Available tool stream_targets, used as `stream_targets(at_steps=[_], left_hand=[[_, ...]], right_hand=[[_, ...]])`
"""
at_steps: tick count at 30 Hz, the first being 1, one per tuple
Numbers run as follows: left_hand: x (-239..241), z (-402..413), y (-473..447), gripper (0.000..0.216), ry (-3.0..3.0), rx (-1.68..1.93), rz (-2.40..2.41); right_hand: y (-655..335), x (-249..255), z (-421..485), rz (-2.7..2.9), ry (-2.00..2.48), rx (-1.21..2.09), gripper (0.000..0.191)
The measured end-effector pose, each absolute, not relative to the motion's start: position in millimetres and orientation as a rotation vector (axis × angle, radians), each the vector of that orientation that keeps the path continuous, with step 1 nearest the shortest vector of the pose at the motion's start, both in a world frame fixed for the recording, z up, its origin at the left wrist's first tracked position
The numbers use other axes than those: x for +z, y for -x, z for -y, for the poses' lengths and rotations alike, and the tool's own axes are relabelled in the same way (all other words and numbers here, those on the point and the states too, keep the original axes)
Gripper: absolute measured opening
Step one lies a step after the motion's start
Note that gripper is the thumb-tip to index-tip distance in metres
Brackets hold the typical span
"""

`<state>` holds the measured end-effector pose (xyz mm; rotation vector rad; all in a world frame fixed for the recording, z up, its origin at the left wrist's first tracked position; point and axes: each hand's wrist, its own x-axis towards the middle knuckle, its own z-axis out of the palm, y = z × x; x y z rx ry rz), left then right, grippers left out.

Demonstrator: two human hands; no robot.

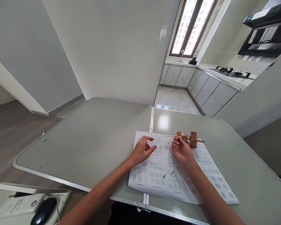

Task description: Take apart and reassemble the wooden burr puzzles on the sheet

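A small wooden puzzle (188, 138), made of notched blocks on a thin stick, is held just above a printed sheet of diagrams (168, 175). My right hand (182, 151) is closed on the puzzle's left end with its fingertips. My left hand (142, 150) hovers over the sheet's left part, fingers curled but apart, holding nothing. The sheet lies on a grey folding table (89, 143).
A seam (151, 123) splits the table into two halves. A small teal mark (44, 140) sits near the left edge. Below the near left corner lie a computer mouse (44, 212) and a white device (21, 204). A kitchen with cabinets (201, 87) opens behind.
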<state>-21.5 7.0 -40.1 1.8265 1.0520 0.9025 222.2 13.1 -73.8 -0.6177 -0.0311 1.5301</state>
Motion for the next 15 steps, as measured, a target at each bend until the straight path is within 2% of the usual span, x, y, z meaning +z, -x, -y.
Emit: stream_targets(at_steps=[15], left_hand=[[-40.5, -7.3, 21.0, 0.034, -1.840, 0.900, -1.056]], right_hand=[[-224.7, -66.0, -11.0, 0.162, 0.677, 1.507, 0.016]])
